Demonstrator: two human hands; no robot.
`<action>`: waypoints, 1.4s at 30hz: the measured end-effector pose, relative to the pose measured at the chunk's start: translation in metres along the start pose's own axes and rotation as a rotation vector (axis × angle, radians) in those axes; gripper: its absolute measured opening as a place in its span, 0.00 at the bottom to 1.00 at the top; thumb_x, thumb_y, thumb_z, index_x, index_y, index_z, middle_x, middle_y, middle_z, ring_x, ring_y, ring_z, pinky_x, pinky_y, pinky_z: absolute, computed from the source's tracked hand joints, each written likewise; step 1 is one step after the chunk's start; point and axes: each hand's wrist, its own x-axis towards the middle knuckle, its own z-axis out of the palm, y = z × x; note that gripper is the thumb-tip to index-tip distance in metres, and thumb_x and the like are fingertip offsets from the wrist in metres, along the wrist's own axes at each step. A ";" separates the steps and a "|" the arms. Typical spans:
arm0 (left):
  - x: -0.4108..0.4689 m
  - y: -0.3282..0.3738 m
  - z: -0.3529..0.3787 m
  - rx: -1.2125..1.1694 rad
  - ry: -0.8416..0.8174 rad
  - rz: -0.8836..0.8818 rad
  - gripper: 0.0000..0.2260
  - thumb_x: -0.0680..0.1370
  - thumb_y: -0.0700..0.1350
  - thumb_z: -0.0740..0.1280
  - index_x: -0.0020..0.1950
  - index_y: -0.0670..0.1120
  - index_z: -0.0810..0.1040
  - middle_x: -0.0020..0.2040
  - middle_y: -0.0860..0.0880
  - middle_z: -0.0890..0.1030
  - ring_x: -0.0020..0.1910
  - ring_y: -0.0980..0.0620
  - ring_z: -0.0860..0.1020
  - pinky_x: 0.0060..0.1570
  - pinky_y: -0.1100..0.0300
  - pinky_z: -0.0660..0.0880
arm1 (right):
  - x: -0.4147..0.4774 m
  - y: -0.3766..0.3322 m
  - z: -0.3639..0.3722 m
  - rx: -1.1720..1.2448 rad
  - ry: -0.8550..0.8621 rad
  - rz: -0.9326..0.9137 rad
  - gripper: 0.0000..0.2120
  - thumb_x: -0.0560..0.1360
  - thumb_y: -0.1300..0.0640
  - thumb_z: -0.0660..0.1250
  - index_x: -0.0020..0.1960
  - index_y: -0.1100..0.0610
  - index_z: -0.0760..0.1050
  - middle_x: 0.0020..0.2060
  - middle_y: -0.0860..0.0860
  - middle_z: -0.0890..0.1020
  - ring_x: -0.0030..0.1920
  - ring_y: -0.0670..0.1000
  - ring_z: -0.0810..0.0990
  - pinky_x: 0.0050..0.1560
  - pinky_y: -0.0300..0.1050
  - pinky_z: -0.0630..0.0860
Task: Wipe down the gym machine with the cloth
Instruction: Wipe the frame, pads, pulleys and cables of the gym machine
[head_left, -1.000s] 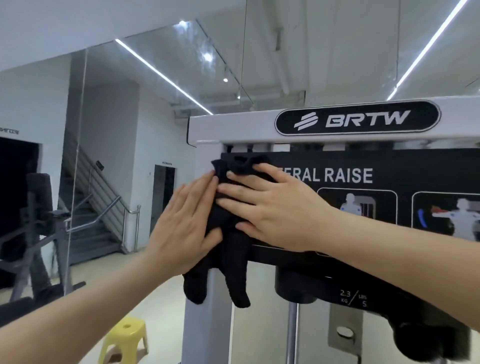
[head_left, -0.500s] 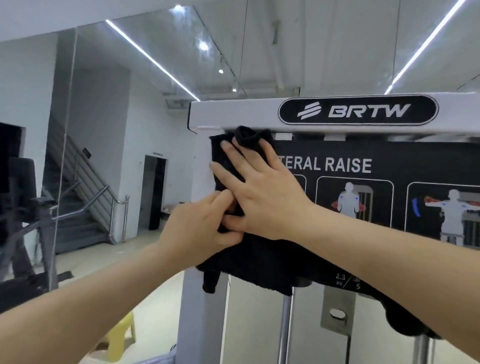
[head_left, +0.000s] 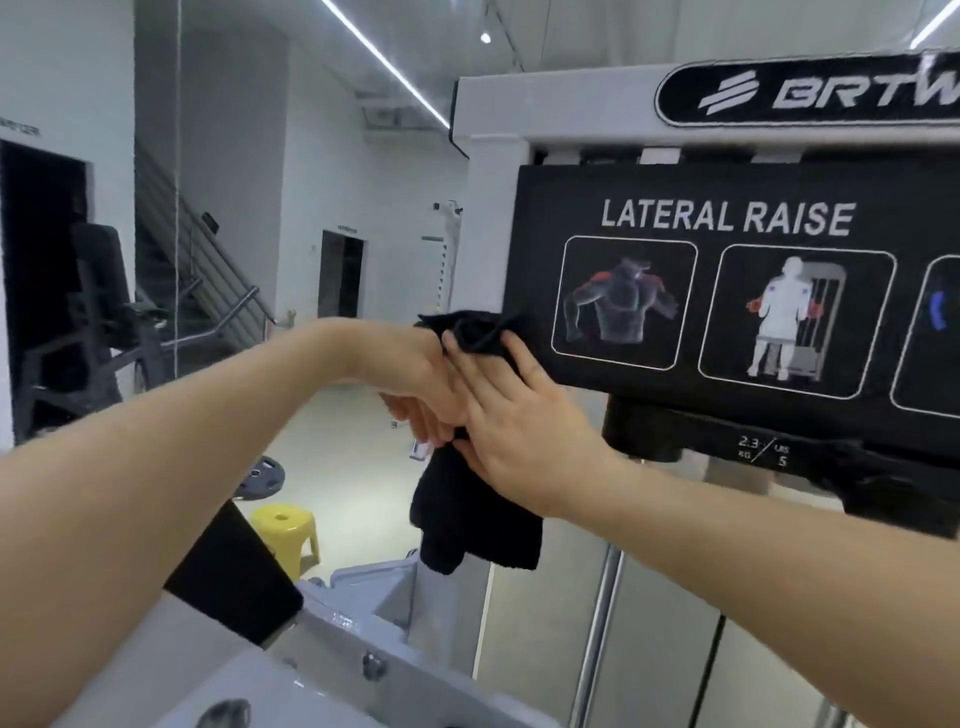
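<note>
Far left of view: a grey metal staircase (head_left: 208, 270) against the white wall. A small sign on that wall is too blurred to read. Lower down, a yellow plastic stool (head_left: 283, 530) stands on the floor, well apart from the work.

Centre: the left hand (head_left: 423, 387) reaches in with wrist bent, fingers pointing down at the middle of the black cloth (head_left: 467, 519). It is blurred and half behind the other hand, so I cannot tell whether it grips the cloth or only touches it. The cloth sits against the left upright of the white-framed gym machine (head_left: 488, 218). Its top is bunched at the left edge of the black instruction placard (head_left: 727, 312) and its lower half hangs free. The right hand (head_left: 524, 421) lies flat over the cloth, fingers straight, pressing it to the machine rather than curling round it.

Writing, moving rightward:
- The placard is headed "LATERAL RAISE" in white capitals, above framed muscle and exercise diagrams.
- The black oval brand badge (head_left: 810, 93) on the top bar reads "BRTW" and is cut by the frame edge.
- The weight-stack label (head_left: 763, 449) beneath reads "2.3 KG / 5 LBS".

Progress, as judgement: wiping is under way at the upright and the placard's left edge. No cloth is on the placard face, top bar, weight stack or chrome guide rod (head_left: 597, 623). No streaks or dust show, so the finished parts cannot be read. Most of the machine is likely left.
</note>
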 end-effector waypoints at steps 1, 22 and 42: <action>0.005 -0.007 0.010 0.060 -0.102 -0.050 0.07 0.77 0.49 0.68 0.44 0.48 0.84 0.44 0.50 0.86 0.46 0.54 0.84 0.52 0.58 0.77 | -0.009 -0.016 0.007 0.028 -0.022 -0.027 0.28 0.78 0.47 0.56 0.73 0.63 0.67 0.72 0.60 0.69 0.71 0.59 0.66 0.76 0.59 0.52; 0.017 0.045 0.051 0.777 1.040 0.534 0.40 0.67 0.54 0.73 0.74 0.40 0.65 0.72 0.43 0.66 0.68 0.45 0.65 0.63 0.51 0.70 | -0.003 0.051 -0.064 0.114 -0.057 0.648 0.29 0.80 0.56 0.44 0.78 0.61 0.42 0.78 0.60 0.42 0.77 0.60 0.38 0.75 0.61 0.40; 0.015 0.070 0.024 1.091 0.950 0.243 0.49 0.66 0.70 0.66 0.72 0.33 0.65 0.72 0.30 0.65 0.70 0.32 0.66 0.67 0.39 0.67 | -0.126 0.196 -0.092 -0.017 0.012 0.255 0.27 0.75 0.54 0.54 0.73 0.54 0.68 0.74 0.52 0.66 0.76 0.55 0.59 0.74 0.55 0.54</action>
